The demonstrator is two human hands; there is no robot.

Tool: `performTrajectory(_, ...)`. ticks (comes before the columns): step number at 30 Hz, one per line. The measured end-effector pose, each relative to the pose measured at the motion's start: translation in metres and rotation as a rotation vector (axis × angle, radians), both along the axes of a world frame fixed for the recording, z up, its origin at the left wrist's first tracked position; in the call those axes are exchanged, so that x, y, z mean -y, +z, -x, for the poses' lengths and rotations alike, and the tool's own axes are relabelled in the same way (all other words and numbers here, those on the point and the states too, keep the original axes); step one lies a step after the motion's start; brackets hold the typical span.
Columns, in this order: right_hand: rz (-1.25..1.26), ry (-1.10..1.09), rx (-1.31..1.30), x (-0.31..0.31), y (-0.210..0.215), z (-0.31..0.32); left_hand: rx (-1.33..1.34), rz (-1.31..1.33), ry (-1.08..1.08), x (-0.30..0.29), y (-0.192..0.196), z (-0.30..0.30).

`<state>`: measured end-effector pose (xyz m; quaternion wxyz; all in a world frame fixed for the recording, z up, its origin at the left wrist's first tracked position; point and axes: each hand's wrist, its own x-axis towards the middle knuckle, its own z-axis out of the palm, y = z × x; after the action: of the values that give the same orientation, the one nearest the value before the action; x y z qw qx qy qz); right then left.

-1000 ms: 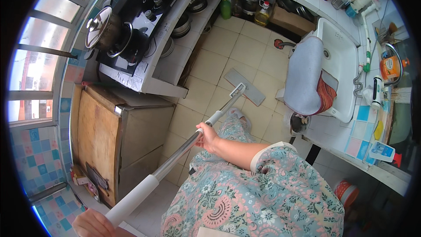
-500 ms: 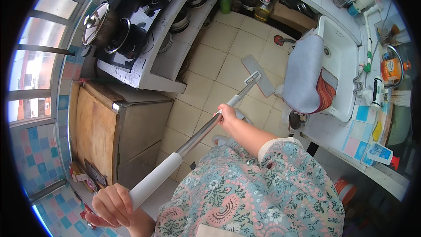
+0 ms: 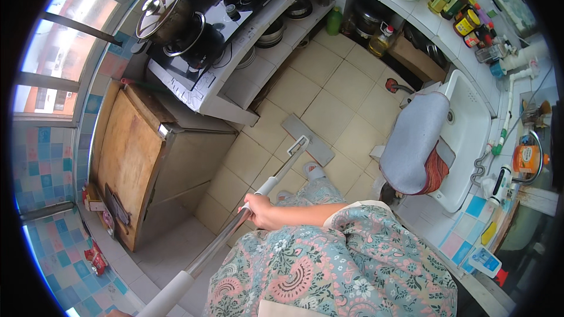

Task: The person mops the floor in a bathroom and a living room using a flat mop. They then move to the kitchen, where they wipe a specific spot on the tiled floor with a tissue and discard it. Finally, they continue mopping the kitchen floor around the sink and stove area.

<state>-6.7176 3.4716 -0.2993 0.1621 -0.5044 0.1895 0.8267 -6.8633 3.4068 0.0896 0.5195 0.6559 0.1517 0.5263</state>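
A flat mop [image 3: 230, 233] with a metal pole and white grip slants across the view. Its grey rectangular head [image 3: 317, 148] lies flat on the tiled floor. My right hand [image 3: 259, 211] is wrapped round the pole just below a white collar. At the lower left edge, only a sliver of my left hand [image 3: 119, 313] shows beside the grip's end; its fingers are cut off. Just right of the mop head is my slippered foot [image 3: 314, 171]. A flowered apron [image 3: 335, 258] covers my front.
A wood-topped cabinet [image 3: 126, 161] stands left, below the stove [image 3: 208, 29] with pots. On the right, a grey mat [image 3: 414, 141] hangs over the white sink's edge [image 3: 464, 196]. A green bottle [image 3: 334, 22] and an oil bottle [image 3: 382, 41] stand by the far shelves.
The mop head has slid nearer and to the left across the floor. Both hands have moved with it, the left mostly out of view. My view has shifted too.
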Motion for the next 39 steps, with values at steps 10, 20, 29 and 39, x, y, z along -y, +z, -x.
performTrajectory(10,-0.400,0.105,0.175,-0.106,-0.026,-0.044,0.324,-0.014,0.771,0.015,-0.072,-0.044)
performTrajectory(20,-0.611,0.507,0.407,-0.127,-0.120,-0.070,0.232,0.200,0.877,0.054,-0.163,-0.087)
performTrajectory(29,-0.562,0.941,0.189,0.123,-0.073,-0.019,0.289,0.246,1.239,0.315,-0.127,-0.105)
performTrajectory(39,-0.395,0.829,0.061,0.327,-0.023,0.010,0.141,0.142,1.119,0.445,-0.035,-0.120)
